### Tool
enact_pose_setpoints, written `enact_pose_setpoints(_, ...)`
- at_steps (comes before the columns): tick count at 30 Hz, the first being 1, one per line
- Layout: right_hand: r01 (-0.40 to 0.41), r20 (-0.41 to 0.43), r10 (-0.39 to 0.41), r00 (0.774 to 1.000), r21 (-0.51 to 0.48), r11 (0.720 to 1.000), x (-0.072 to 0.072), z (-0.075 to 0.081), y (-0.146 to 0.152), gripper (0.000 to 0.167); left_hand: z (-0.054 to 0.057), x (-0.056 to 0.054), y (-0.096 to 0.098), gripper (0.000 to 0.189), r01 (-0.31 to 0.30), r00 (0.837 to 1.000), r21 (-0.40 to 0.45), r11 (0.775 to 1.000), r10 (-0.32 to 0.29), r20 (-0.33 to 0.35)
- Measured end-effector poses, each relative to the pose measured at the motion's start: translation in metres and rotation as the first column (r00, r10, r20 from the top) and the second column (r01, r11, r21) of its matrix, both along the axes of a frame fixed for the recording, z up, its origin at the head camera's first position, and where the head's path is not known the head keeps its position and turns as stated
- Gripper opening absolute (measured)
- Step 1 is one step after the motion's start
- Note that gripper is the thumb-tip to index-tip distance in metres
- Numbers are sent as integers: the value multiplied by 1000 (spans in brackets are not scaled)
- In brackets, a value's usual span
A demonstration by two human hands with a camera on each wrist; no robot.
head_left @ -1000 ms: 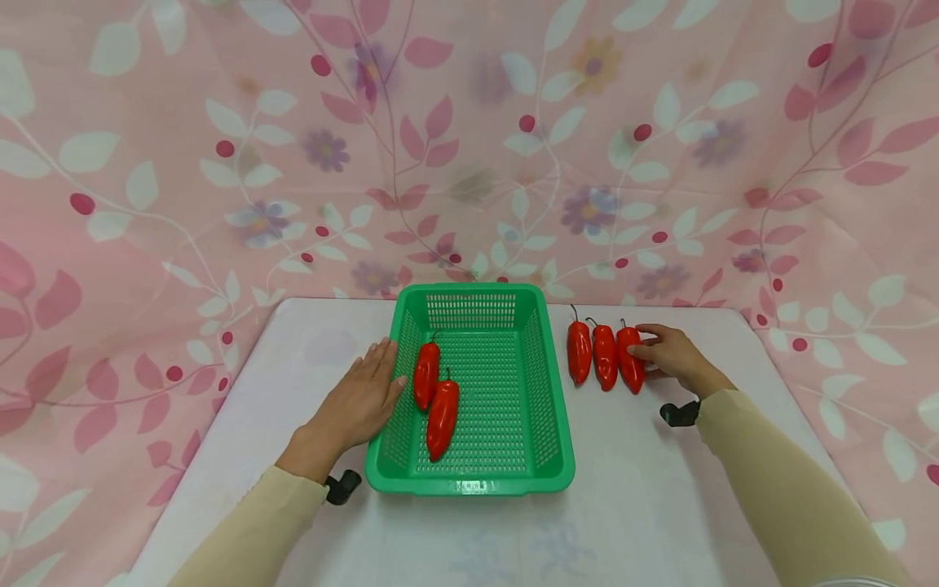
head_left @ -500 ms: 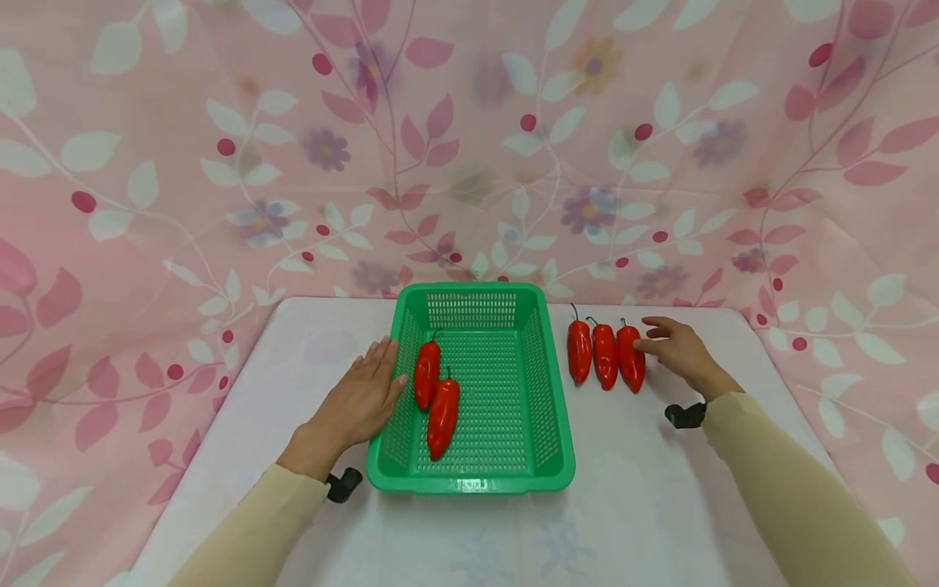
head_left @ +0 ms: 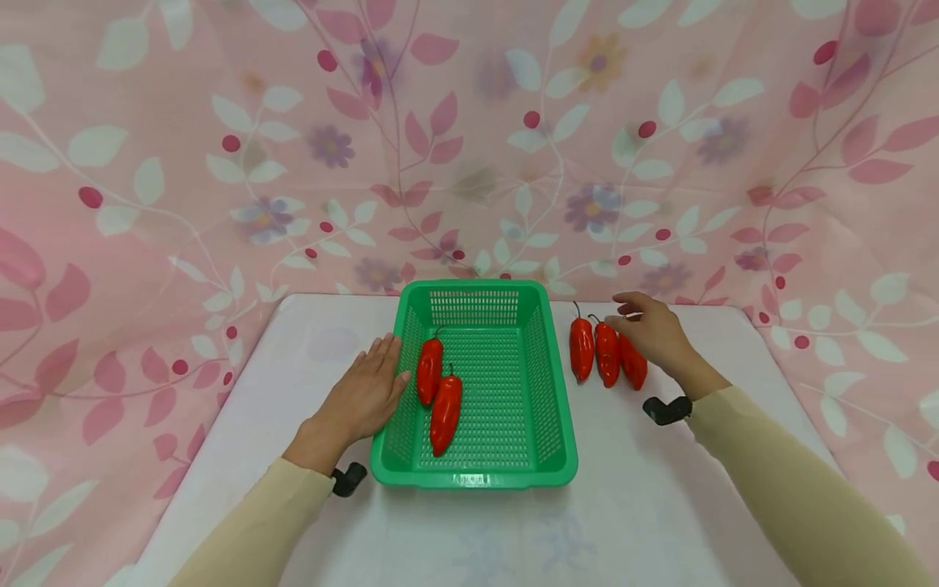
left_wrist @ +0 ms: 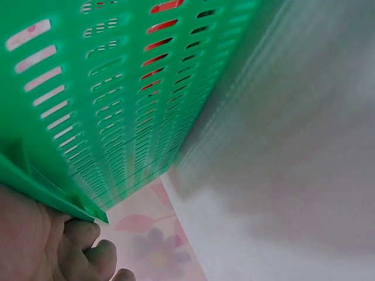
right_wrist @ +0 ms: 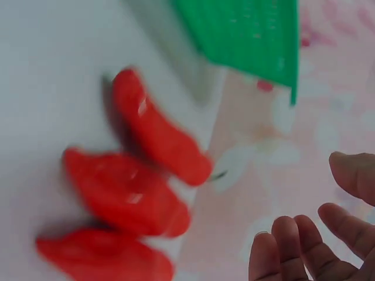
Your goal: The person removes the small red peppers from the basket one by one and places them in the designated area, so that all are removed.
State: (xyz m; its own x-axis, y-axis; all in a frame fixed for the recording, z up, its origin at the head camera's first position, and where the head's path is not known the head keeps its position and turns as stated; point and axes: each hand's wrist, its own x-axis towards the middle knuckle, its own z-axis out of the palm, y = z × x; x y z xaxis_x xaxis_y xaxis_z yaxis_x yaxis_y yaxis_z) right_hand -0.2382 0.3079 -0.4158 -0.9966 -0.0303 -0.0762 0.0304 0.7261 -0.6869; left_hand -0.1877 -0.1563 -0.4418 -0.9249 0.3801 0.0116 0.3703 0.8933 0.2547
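My left hand rests with straight fingers on the left rim of a green plastic basket. In the left wrist view its fingers lie at the rim, above the slotted basket wall. Two red peppers with thin stems lie inside on the left: an upper pepper and a lower pepper. Right of the basket, three more red peppers stand in a row: the left, the middle and the right. My right hand hovers over the right pepper's top, fingers loosely bent and holding nothing.
A white cloth covers the table. Behind it hangs a pink floral curtain. A black camera is strapped at each wrist, the left camera and the right camera.
My right hand first drew back to the right from the right pepper, then rose and moved left above it. The left hand stays on the basket rim, and the peppers keep their places.
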Motion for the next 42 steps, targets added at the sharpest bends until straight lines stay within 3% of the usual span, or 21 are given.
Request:
enact_pose_setpoints(8, -104, -49, 100, 994, -82, 991, 9, 33, -64, 58, 1, -1, -1, 70, 7, 1000, -8, 1000, -7, 10)
enact_pose_setpoints(12, -164, 1, 167, 986, -177, 970, 13, 36, -102, 63, 0, -1, -1, 70, 11, 1000, -13, 1000, -11, 13)
enact_pose_setpoints(15, -209, 82, 240, 967, -275, 938, 12, 31, -133, 66, 0, -1, -3, 70, 9, 1000, -13, 1000, -9, 15)
enact_pose_setpoints(21, -201, 224, 306, 926, -394, 897, 9, 9, -186, 66, -1, 0, -4, 70, 0, 1000, -13, 1000, 0, 27)
enact_pose_setpoints(27, -171, 312, 321, 894, -426, 889, 10, -12, -210, 66, -1, -1, -1, 70, 2, 1000, -6, 1000, -2, 20)
enact_pose_setpoints(37, -158, 389, 357, 849, -459, 874, 16, -41, -220, 76, 1, 1, 1, 70, 7, 1000, -18, 1000, -7, 11)
enact_pose_setpoints(42, -150, 397, 342, 851, -442, 885, 19, -47, -230, 80, 1, 1, 0, 70, 7, 1000, -17, 1000, -7, 2)
